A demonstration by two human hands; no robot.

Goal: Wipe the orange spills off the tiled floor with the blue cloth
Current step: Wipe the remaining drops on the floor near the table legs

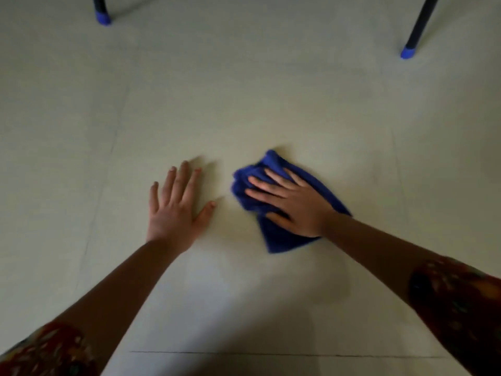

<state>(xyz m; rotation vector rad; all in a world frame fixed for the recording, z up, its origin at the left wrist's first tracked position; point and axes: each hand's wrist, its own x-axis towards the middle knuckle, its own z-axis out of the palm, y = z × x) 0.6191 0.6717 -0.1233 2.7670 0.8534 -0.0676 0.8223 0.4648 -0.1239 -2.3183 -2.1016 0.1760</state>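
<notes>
Blue cloth (280, 238): where does it lie in the head view?
On the pale, smooth tiled floor (244, 90), bunched into soft folds under the right hand (294, 203).
How are the hands?
Right lies flat, fingers straight and spread, pressing the fabric down. Left hand (176, 211) rests flat on bare tile just beside it, fingers splayed, holding nothing.
Anything else?
Two thin dark legs (421, 23) tipped with blue caps (408, 52), well apart; faint grout lines.
</notes>
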